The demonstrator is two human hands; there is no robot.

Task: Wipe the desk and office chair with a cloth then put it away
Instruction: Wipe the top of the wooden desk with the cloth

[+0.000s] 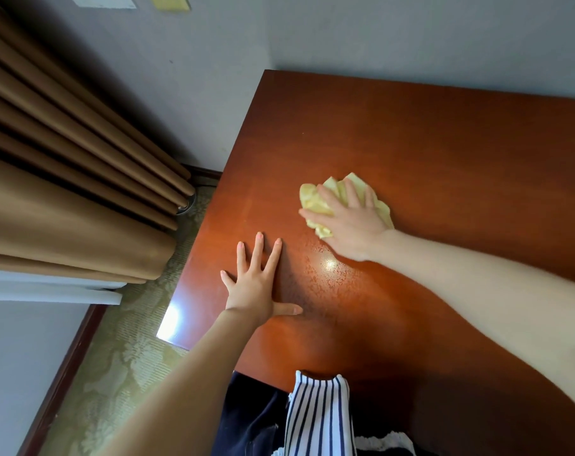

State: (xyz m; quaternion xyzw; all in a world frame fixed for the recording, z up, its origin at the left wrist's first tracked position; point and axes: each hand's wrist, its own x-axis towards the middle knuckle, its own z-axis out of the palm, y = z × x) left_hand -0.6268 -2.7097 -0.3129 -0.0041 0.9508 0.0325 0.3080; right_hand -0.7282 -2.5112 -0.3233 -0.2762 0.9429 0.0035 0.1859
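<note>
The person is leaning over a reddish-brown wooden desk (pixel 427 153) that is standing against a grey wall (pixel 345 34). The right hand (pixel 348 222) is lying flat on a crumpled yellow cloth (pixel 315 199), fingers spread and nearly straight, pressing it onto the desktop near the middle of the visible surface; the cloth is bunching out from under the fingers and the palm. The left hand (pixel 254 281) is resting open on the bare wood nearer the desk's left edge, fingers splayed and thumb out to the side, apart from the cloth and holding nothing. Light is glaring off the wood between the two hands. Brown curtains (pixel 65 159) are hanging to the left of the desk over a pale patterned carpet (pixel 121 357). A striped garment (pixel 315 419) is showing at the bottom edge
</note>
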